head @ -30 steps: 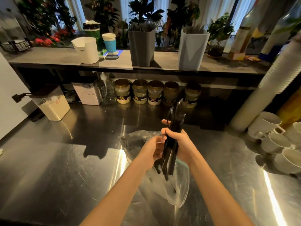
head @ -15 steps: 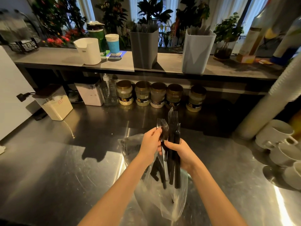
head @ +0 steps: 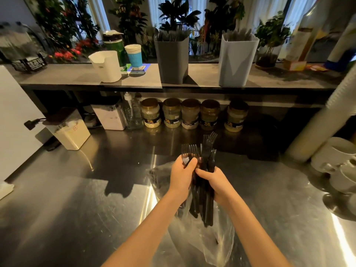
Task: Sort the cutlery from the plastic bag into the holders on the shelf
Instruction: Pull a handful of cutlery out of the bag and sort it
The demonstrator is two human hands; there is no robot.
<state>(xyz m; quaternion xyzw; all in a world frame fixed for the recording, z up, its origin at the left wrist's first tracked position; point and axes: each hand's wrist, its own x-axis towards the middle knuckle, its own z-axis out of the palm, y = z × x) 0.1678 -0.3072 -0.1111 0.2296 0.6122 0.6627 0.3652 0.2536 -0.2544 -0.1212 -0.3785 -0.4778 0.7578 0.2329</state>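
Black plastic forks (head: 207,151), one bundle, above the plastic bag (head: 217,241). Right hand (head: 215,182) clasps the handles; left hand (head: 182,176) grips the tines. Advised: align tines upward before lifting to the dark grey holder (head: 171,60).

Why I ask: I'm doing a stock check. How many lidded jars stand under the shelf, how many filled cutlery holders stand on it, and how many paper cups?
Lidded jars: 5
Filled cutlery holders: 2
Paper cups: 1
Total: 8
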